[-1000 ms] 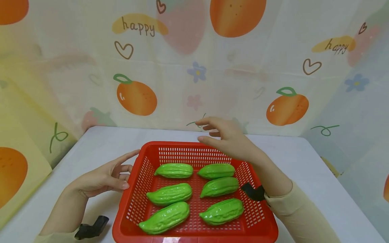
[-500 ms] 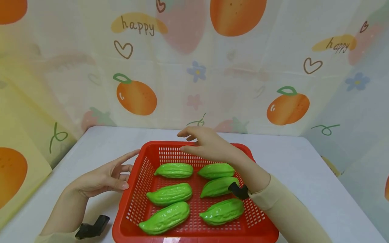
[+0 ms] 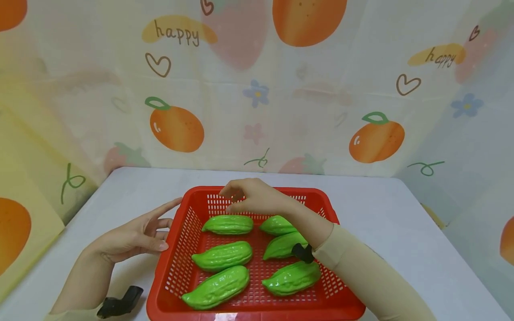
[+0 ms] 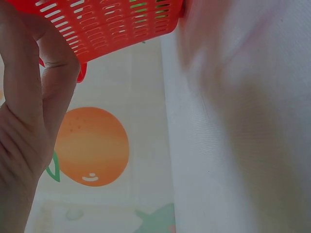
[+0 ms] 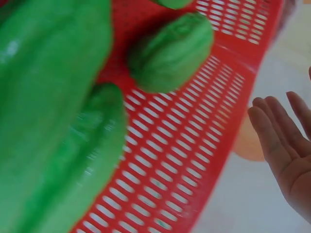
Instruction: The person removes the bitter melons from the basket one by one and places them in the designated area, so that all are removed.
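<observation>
Several green, ridged, gourd-like pieces lie in a red slotted basket (image 3: 257, 315): three on its left side and three on its right. Above the back left gourd (image 3: 228, 224) my right hand (image 3: 261, 196) hovers, fingers bent slightly downward, holding nothing. Its forearm partly covers the back right gourd (image 3: 277, 225) and the middle right one (image 3: 281, 246). My left hand (image 3: 130, 236) is at the basket's left wall, fingers extended and thumb at the rim. In the left wrist view, the fingers of my left hand (image 4: 29, 92) are beside the slotted wall of the basket (image 4: 116, 24).
The basket stands on a white-covered table (image 3: 381, 214). Behind it hangs a pale cloth (image 3: 225, 107) printed with oranges, hearts and flowers. A yellow cloth area (image 3: 24, 169) is at the left. Black straps are at both wrists.
My right hand has moved left and lower, from the back right of the basket to over the back left gourd. My left hand keeps its place at the basket wall.
</observation>
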`<act>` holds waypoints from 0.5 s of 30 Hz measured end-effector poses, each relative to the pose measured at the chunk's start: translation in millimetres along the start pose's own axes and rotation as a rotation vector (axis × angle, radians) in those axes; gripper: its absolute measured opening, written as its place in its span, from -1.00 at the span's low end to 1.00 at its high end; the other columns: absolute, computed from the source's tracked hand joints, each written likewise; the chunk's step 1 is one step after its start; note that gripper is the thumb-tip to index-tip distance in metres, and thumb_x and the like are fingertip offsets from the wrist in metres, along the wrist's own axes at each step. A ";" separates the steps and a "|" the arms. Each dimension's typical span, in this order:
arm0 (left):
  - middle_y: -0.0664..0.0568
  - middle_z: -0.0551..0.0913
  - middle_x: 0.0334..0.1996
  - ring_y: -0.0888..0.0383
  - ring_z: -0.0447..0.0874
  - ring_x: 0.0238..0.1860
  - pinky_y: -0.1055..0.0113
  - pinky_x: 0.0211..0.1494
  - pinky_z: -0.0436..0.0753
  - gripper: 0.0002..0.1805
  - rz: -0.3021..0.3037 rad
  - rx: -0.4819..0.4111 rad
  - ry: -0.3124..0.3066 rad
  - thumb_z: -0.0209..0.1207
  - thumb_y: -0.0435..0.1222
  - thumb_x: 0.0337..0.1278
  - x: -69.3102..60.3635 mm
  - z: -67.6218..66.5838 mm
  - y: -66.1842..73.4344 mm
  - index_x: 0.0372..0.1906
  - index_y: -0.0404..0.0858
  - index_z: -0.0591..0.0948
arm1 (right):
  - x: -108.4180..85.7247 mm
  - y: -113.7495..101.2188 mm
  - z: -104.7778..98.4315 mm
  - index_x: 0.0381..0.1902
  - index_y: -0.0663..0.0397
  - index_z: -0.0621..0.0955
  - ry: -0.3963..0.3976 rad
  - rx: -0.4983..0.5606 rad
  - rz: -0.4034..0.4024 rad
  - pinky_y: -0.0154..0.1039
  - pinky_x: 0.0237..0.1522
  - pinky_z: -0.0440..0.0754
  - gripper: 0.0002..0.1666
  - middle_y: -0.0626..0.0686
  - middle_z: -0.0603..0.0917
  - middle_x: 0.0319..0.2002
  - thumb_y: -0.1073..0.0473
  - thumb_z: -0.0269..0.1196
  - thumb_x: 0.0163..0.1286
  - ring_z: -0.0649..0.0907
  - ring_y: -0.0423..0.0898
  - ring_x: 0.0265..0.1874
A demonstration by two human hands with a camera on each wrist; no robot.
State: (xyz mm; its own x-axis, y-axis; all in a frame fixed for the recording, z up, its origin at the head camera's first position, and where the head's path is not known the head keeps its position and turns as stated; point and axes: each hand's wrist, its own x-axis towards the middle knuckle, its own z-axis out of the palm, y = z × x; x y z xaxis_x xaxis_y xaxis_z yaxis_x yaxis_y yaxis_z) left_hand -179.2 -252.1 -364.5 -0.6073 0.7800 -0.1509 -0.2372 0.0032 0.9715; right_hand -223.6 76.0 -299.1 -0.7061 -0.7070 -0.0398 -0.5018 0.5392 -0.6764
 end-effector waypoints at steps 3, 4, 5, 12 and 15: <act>0.03 0.54 0.19 0.11 0.68 0.14 0.06 0.10 0.71 0.00 0.004 -0.001 -0.003 0.00 -0.53 0.30 -0.5 0.0 0.0 0.59 0.11 -0.27 | 3.3 4.8 4.5 0.20 0.09 0.56 -0.031 0.006 0.026 -0.22 0.15 0.61 -0.51 0.07 0.66 0.18 0.14 0.31 0.33 0.67 -0.02 0.11; 0.04 0.54 0.19 0.11 0.69 0.14 0.06 0.09 0.71 0.00 0.005 -0.003 -0.002 0.01 -0.53 0.30 -0.5 0.0 0.0 0.59 0.12 -0.27 | 4.0 6.5 5.8 0.20 0.09 0.57 -0.034 0.004 0.037 -0.22 0.15 0.61 -0.51 0.08 0.66 0.18 0.14 0.32 0.32 0.67 -0.01 0.11; 0.04 0.54 0.19 0.11 0.68 0.14 0.06 0.09 0.71 0.00 0.008 -0.004 -0.005 0.00 -0.54 0.30 -0.4 0.1 0.0 0.59 0.11 -0.27 | 4.7 8.2 6.9 0.20 0.09 0.57 -0.037 -0.001 0.048 -0.23 0.14 0.61 -0.50 0.07 0.66 0.17 0.15 0.32 0.31 0.67 -0.01 0.11; 0.03 0.54 0.21 0.10 0.69 0.14 0.07 0.09 0.71 0.00 0.015 -0.019 -0.011 0.00 -0.55 0.30 0.5 0.8 -0.7 0.59 0.12 -0.27 | 6.9 19.8 15.3 0.21 0.11 0.56 -0.075 -0.011 0.096 -0.21 0.11 0.63 -0.46 0.10 0.65 0.20 0.21 0.37 0.27 0.67 0.01 0.09; 0.02 0.54 0.20 0.09 0.69 0.14 0.06 0.10 0.70 0.01 0.016 -0.023 -0.012 0.00 -0.55 0.30 0.6 0.7 -0.8 0.59 0.12 -0.28 | 7.6 23.3 17.7 0.22 0.14 0.56 -0.078 -0.026 0.094 -0.21 0.12 0.63 -0.44 0.13 0.65 0.18 0.23 0.38 0.24 0.68 0.04 0.10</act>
State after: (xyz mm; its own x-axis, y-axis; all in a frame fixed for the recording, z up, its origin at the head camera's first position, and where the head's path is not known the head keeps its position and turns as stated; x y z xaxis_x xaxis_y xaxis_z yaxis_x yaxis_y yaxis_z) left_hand -178.9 -251.2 -365.2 -0.6025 0.7870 -0.1330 -0.2447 -0.0235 0.9693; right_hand -231.8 75.0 -328.1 -0.7099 -0.6858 -0.1603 -0.4488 0.6160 -0.6474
